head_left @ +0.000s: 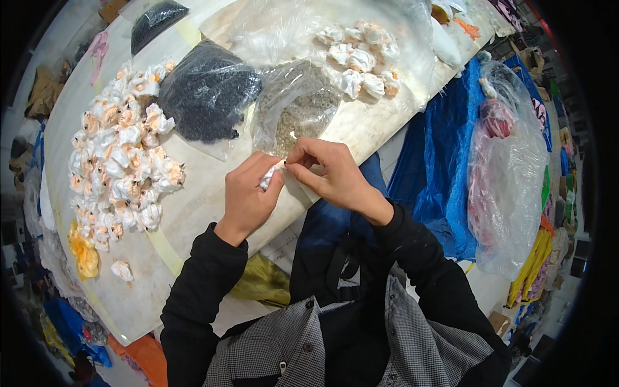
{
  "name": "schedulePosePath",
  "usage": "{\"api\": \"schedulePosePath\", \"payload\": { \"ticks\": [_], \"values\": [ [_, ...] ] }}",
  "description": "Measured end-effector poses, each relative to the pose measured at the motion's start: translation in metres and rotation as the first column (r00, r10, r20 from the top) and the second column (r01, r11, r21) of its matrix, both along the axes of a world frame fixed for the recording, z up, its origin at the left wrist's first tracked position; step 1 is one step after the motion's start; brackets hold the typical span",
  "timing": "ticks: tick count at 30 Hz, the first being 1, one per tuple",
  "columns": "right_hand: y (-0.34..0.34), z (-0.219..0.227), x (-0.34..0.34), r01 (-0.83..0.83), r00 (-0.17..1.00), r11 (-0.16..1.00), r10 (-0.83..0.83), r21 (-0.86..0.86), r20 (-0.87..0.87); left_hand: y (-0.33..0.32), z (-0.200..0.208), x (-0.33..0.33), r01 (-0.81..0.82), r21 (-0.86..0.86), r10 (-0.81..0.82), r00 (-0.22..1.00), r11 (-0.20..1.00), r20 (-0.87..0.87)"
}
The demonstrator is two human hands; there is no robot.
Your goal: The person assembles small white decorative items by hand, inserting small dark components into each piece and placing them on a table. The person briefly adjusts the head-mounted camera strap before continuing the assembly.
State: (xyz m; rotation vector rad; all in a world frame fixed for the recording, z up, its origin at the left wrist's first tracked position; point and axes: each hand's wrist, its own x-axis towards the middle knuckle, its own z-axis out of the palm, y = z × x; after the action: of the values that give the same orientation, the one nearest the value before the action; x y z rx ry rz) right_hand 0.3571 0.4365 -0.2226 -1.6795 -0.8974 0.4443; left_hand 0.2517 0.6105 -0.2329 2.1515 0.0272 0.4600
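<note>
Near the table's front edge, my left hand (246, 197) is closed around a small white-and-peach cloth piece (266, 179). The thumb and forefinger of my right hand (329, 171) pinch at its upper end, where a tiny dark bit shows; what the right fingertips hold is too small to make out. Just beyond my hands lies a clear plastic bag of small brownish-grey bits (300, 106). To its left is a clear bag of small black pieces (209, 90). A large heap of similar white-and-peach pieces (116, 164) spreads over the table's left side.
A smaller group of white-and-peach pieces (361, 58) sits on plastic at the far right. Another black-filled bag (155, 24) lies far left. A yellow cloth piece (84, 251) and a lone white piece (121, 270) are near left. Blue sheeting (432, 168) and a clear sack (506, 206) stand right.
</note>
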Motion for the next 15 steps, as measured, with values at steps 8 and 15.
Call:
{"api": "schedulePosePath", "payload": {
  "ticks": [8, 15],
  "values": [
    [-0.002, 0.003, 0.001, -0.018, 0.992, 0.995, 0.006, -0.098, -0.130, 0.001, -0.003, -0.001, 0.028, 0.008, -0.028, 1.000, 1.000, 0.002],
    [0.001, -0.009, -0.001, 0.023, 0.998, 1.000, -0.022, 0.015, -0.063, 0.000, -0.006, -0.001, 0.050, 0.024, -0.050, 0.999, 0.998, 0.020]
  ]
}}
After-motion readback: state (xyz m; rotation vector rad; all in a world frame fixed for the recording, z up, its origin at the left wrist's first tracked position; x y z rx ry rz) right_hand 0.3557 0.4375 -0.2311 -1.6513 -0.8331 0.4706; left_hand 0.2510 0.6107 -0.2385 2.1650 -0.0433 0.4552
